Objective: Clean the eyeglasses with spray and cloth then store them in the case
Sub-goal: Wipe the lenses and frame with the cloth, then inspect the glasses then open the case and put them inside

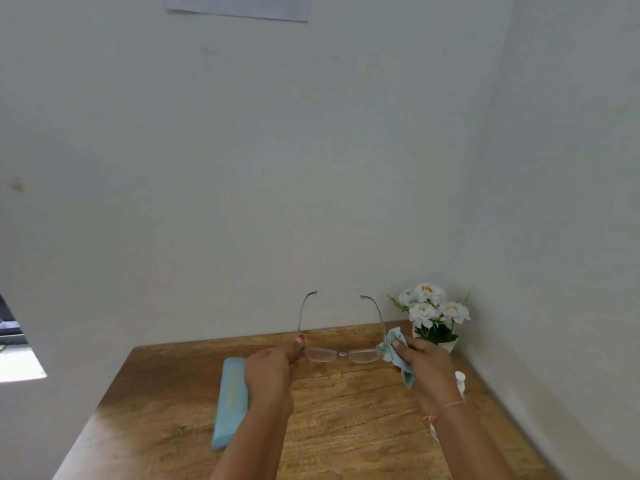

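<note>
Left hand (272, 363) pinches eyeglasses (341, 353) at hinge; right hand (424, 362) grips cloth (393, 344) against opposite lens

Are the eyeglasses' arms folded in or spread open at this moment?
Spread open. Both arms of the eyeglasses stick up and away from the lenses, left hand at one hinge, right hand with cloth at the other.

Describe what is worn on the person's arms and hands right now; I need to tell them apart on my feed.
Both forearms are bare, with no sleeves in view. The right hand has a thin pinkish-orange thread bracelet tied round the wrist, a loose knotted end hanging off it. The left hand wears nothing on the wrist; one visible nail is pale pink. No gloves, rings or watch can be seen.
</note>
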